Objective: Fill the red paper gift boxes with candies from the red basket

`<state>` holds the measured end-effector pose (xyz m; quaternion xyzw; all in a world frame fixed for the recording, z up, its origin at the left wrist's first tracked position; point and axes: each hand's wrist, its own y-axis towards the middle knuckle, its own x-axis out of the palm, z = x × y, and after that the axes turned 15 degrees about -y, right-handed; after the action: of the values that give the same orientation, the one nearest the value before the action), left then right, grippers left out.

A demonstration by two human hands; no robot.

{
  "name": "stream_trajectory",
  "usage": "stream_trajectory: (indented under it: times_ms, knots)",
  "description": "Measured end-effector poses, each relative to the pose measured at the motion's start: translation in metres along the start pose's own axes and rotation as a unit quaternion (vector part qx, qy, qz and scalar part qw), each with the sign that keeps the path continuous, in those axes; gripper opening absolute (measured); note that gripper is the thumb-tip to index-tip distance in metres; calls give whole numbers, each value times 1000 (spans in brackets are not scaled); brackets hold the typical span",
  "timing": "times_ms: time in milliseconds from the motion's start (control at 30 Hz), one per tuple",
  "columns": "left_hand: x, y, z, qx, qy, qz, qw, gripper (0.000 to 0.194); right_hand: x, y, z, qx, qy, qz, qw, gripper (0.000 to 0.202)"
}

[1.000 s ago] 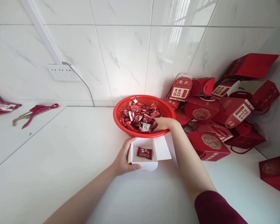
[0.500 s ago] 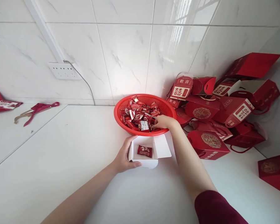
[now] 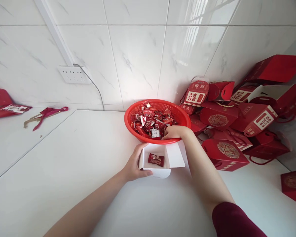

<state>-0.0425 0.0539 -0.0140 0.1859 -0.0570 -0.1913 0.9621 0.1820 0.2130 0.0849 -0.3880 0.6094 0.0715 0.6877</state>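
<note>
My left hand [image 3: 135,166] grips the left side of a small white box [image 3: 158,172], its thumb along the front wall. The box's flap [image 3: 176,156] is folded out to the right. One red wrapped candy [image 3: 156,159] lies inside on the bottom. Just behind the box stands a red plastic basket [image 3: 129,123] full of red wrapped candies [image 3: 150,120]. My right hand [image 3: 175,132] reaches over its front right rim with the fingers down among the candies. Those fingertips are hidden, so what they hold does not show.
Red gift boxes [image 3: 218,120] are piled at the right against the wall, and another red box [image 3: 294,186] lies nearer the right edge. Ribbons [image 3: 50,113] and a red box [image 3: 1,102] lie at the left. A cable [image 3: 93,85] hangs from the wall socket [image 3: 74,75].
The whole view has shifted slightly, so things appear further right. My right hand's fingers have sunk deeper among the candies. My left hand keeps its grip on the box.
</note>
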Motion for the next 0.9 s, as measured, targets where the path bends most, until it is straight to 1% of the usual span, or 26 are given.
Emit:
stream_trajectory:
  times_ms: [133, 300, 400, 500, 700, 767, 900]
  knots:
    - [1, 1, 1, 2, -12, 1, 1000, 98, 1, 4, -14, -24, -9, 0, 1000, 36]
    - [2, 1, 2, -3, -13, 4, 1000, 97, -5, -1, -19, -61, 17, -17, 998, 28]
    - [2, 1, 2, -5, -21, 3, 1000, 97, -9, -6, -22, -66, 35, -21, 997, 23]
    - [2, 1, 1, -7, -15, 0, 1000, 98, -12, -9, -25, -62, 50, -25, 997, 24]
    - [1, 1, 0, -4, -8, 3, 1000, 97, -13, -10, -25, -92, 75, -36, 992, 21]
    - [1, 1, 1, -2, -7, 1, 1000, 97, -13, -10, -24, -97, 80, -38, 991, 22]
    - [1, 1, 2, 0, -5, -5, 1000, 99, -12, -12, -20, -114, 93, -9, 989, 28]
